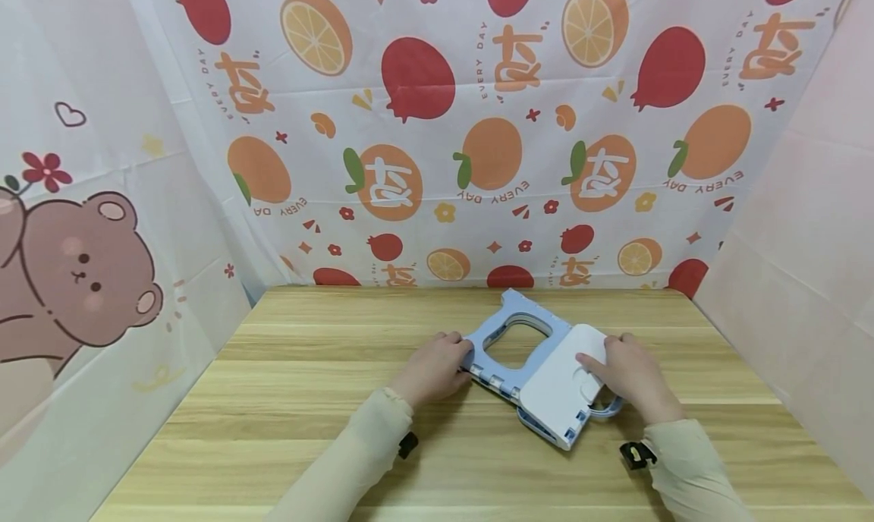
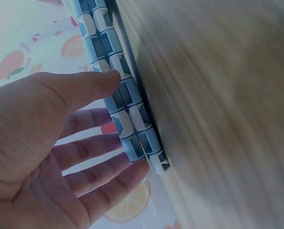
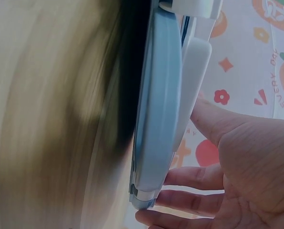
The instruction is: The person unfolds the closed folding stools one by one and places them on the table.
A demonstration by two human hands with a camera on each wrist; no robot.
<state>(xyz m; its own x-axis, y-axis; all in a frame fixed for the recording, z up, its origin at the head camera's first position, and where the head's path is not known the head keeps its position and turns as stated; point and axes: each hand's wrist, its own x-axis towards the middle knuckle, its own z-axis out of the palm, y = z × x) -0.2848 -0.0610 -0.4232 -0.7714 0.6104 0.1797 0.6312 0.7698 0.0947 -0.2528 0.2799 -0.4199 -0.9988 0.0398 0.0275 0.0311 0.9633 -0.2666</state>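
A light-blue and white plastic folding stool (image 1: 556, 389), folded flat, lies slantwise on the wooden table. Its blue part has a large rounded opening; the white panel is on the right, with a blue loop handle (image 1: 606, 410) below. My left hand (image 1: 437, 366) grips the stool's left end. In the left wrist view, the thumb and fingertips meet the segmented hinged edge (image 2: 125, 102). On the right side, my right hand (image 1: 635, 374) holds the stool, its thumb over the white panel. The right wrist view shows the fingers by the blue side (image 3: 158, 105).
The wood-grain table (image 1: 273, 408) extends around the stool. Behind it hangs a fruit-print cloth (image 1: 437, 165); pale cloths hang at both sides, the left one (image 1: 89, 272) with a bear print. A black wrist device (image 1: 638, 455) sits under the right sleeve.
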